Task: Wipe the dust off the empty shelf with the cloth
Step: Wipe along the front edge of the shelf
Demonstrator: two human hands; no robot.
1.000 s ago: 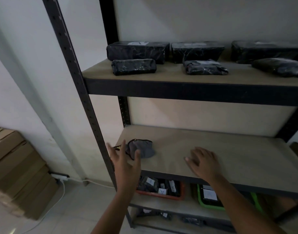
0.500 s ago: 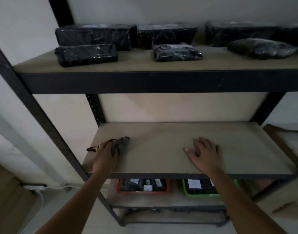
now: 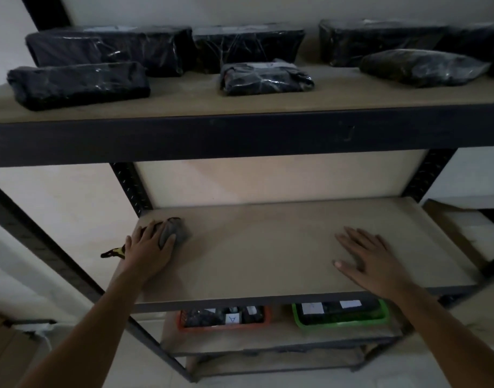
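Note:
The empty middle shelf (image 3: 268, 256) is a bare tan board in a dark metal frame. A bunched grey cloth (image 3: 178, 232) lies at its left rear corner. My left hand (image 3: 149, 249) rests on top of the cloth and grips it, thumb curled against its side. A yellow and black strap (image 3: 111, 252) sticks out past the shelf's left edge, beside my wrist. My right hand (image 3: 371, 259) lies flat on the board toward the right front, fingers spread and holding nothing.
The upper shelf (image 3: 184, 106) carries several black wrapped packages (image 3: 78, 84). Below the empty shelf sit an orange tray (image 3: 223, 324) and a green tray (image 3: 341, 317) with labelled items. Dark uprights (image 3: 131, 186) frame the rack. A cardboard box (image 3: 464, 222) stands at the right.
My left hand reached onto the shelf, took the cloth and slid it toward the left rear corner. My right hand stayed flat on the board. The view moved closer and rightward.

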